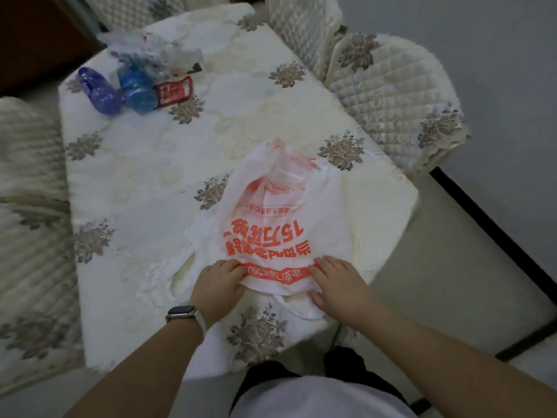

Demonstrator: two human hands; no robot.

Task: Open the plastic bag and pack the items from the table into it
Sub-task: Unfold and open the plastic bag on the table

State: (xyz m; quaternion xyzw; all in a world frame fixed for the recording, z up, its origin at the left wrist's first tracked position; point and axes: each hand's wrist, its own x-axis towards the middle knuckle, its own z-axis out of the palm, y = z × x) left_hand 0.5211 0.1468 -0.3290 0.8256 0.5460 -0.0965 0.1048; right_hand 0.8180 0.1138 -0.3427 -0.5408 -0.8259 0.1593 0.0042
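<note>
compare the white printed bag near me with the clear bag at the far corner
The white bag is opaque with orange print; the clear bag is see-through. The white bag lies spread out at the near edge, left hand and right hand gripping it; the clear bag sits crumpled and untouched. Both are plastic and lie on the table.

Read "15" in large orange print, upside down among Chinese characters, on the plastic bag (331,212). Made out nothing on the red packet (174,91).
</note>
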